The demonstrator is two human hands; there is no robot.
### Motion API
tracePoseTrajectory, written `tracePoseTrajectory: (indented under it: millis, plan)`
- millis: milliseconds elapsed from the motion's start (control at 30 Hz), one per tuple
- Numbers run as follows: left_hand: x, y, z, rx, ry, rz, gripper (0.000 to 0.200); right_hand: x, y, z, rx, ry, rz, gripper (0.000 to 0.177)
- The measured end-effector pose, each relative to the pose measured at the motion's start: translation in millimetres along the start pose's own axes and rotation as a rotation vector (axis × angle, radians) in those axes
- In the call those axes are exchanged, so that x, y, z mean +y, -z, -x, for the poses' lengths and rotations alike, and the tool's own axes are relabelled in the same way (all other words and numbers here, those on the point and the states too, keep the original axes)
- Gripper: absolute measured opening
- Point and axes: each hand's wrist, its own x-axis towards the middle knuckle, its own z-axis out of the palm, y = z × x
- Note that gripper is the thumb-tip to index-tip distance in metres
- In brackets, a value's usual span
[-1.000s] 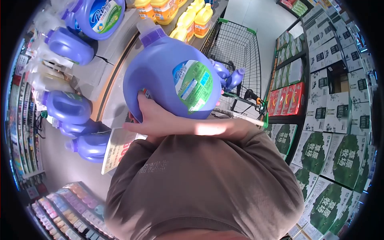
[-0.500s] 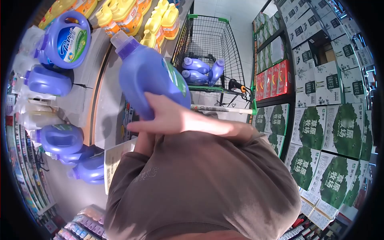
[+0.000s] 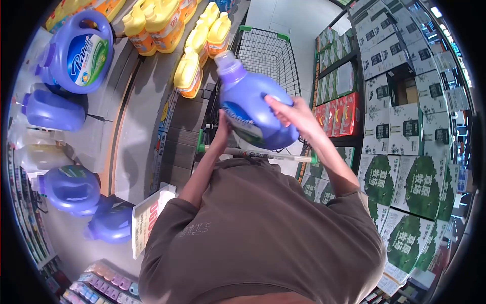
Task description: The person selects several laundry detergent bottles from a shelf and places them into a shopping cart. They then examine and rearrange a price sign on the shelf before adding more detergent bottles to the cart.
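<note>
Head-worn view, facing forward and down, close

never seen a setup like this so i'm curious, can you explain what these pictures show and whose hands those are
There is no machine here, just a person using two bare hands. Every picture comes from one camera on their head, looking forward and down, so their brown shirt fills the lower part.

The right hand grips a large purple bottle, and the left hand is against its other side; those fingers are mostly hidden. The bottle is held up in front of a wire shopping cart.

On the left, yellow bottles stand on a grey display surface, near more purple bottles. On the right are stacked cartons.
</note>
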Motion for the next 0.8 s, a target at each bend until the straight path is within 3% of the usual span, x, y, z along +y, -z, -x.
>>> tracePoseTrajectory:
  millis: [33, 67, 133, 167, 200, 267, 300, 400, 600, 667, 800]
  plan:
    - [23.9, -7.5, 15.3, 0.058, -0.087, -0.409, 0.060, -1.0, 10.4, -8.2, 0.017, -0.026, -0.039, 0.047]
    - [26.1, -5.1, 16.6, 0.071, -0.085, -0.395, 0.060, -1.9, 20.9, -16.3, 0.034, -0.050, -0.076, 0.047]
    - [27.0, 8.6, 18.7, 0.128, -0.403, -1.043, 0.043, -0.2, 38.2, -30.4, 0.101, -0.051, -0.125, 0.044]
    - [11.4, 17.9, 17.9, 0.207, -0.510, -1.225, 0.041, 4.8, 45.9, -41.1, 0.163, -0.015, 0.013, 0.051]
    - [-3.7, 26.7, 18.3, 0.218, -0.497, -1.218, 0.041, 10.2, 52.5, -54.6, 0.150, -0.022, 0.022, 0.051]
    - [-20.4, 35.4, 24.0, 0.218, -0.508, -1.384, 0.046, 22.8, 66.2, -86.2, 0.372, 0.087, 0.419, 0.061]
    - [-22.8, 37.1, 26.8, 0.183, -0.526, -1.441, 0.054, 28.2, 76.1, -105.6, 0.370, 0.076, 0.468, 0.067]
    - [-16.5, 33.1, 26.8, 0.163, -0.428, -1.429, 0.058, 48.5, 97.1, -168.1, 0.386, 0.181, 0.559, 0.066]
    - [-5.6, 24.7, 27.1, 0.109, -0.338, -1.482, 0.061, 116.6, 116.4, -314.9, 0.215, 0.269, 0.595, 0.067]
    - [-1.8, 21.3, 26.7, 0.143, -0.317, -1.464, 0.061, 139.2, 108.1, -353.0, 0.134, 0.090, 0.653, 0.072]
    - [2.1, 21.3, 23.8, 0.101, -0.260, -1.456, 0.061, 195.0, 83.6, -424.7, 0.163, 0.100, 0.853, 0.077]
